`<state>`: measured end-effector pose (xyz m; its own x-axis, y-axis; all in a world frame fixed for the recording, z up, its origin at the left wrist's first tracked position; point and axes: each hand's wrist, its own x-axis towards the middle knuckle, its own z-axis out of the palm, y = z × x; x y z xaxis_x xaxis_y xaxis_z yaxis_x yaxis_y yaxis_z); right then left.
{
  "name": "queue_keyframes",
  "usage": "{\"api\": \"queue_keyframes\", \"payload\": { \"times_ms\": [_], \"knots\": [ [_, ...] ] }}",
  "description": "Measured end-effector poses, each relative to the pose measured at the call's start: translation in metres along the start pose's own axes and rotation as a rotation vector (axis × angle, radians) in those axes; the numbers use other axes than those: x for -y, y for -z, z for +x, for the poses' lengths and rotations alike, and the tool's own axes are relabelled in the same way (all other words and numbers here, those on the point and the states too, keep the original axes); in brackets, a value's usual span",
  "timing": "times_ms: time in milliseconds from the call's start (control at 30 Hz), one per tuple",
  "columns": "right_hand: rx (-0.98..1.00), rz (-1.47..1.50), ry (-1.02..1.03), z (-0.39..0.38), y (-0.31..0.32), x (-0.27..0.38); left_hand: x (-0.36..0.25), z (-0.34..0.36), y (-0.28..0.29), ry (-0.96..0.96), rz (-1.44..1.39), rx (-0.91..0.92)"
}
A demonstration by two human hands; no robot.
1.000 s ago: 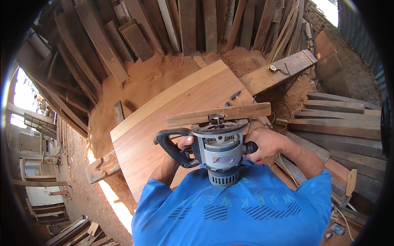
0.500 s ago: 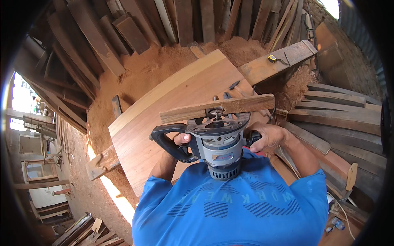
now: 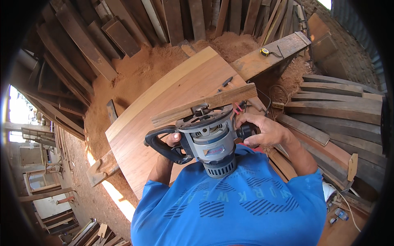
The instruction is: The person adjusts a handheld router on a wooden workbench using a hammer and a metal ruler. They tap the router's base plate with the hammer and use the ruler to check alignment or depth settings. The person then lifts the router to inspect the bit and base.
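A grey and black router [image 3: 212, 143] rests against my blue shirt, its motor end toward me and its base facing away. A long wooden strip [image 3: 221, 98] lies across the base, and the router's collet shows at an opening beside it. My left hand [image 3: 172, 141] is wrapped round the black D-shaped handle [image 3: 158, 143], thumb on top. My right hand [image 3: 266, 131] has its thumb and forefinger around the black side knob [image 3: 246, 131]. Beyond the router lies a broad reddish wooden panel [image 3: 139, 127] with a paler band along its far edge.
Small hand tools [image 3: 227, 82] lie on the panel's right part. A yellow tape measure [image 3: 264, 52] sits on a thick beam [image 3: 246, 65] at the back right. Sawdust [image 3: 135, 71] covers the ground, with leaning boards [image 3: 86, 41] behind and stacked planks [image 3: 340, 110] at right.
The router and wooden strip have shifted slightly left in view and tilted, the strip's right end swinging farther away from me. My right hand's fingers have shifted on the knob.
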<state>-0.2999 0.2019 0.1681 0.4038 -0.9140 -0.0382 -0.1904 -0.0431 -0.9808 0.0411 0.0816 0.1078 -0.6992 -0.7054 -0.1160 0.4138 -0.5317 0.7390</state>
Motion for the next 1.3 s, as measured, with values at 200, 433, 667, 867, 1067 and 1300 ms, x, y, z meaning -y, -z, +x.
{"api": "queue_keyframes", "payload": {
  "times_ms": [200,433,667,867,1067,1300],
  "knots": [
    [-0.174,0.23,-0.183,-0.003,-0.006,-0.006,0.0,-0.005,0.003,-0.003,0.002,-0.033],
    [0.029,0.725,-0.235,-0.013,-0.062,-0.089,0.004,-0.007,0.003,0.004,-0.01,-0.04],
    [0.042,0.791,-0.169,0.016,-0.085,-0.042,0.004,-0.013,0.004,0.015,0.002,-0.064],
    [-0.23,0.269,-0.265,0.015,-0.096,0.013,0.004,-0.019,0.003,0.019,-0.003,-0.08],
    [-0.125,0.296,-0.062,-0.04,-0.049,0.058,0.005,-0.025,0.004,0.003,-0.006,-0.108],
    [-0.073,0.066,-0.447,-0.012,-0.038,0.03,0.005,-0.019,-0.001,-0.011,-0.016,-0.1]
  ]
}}
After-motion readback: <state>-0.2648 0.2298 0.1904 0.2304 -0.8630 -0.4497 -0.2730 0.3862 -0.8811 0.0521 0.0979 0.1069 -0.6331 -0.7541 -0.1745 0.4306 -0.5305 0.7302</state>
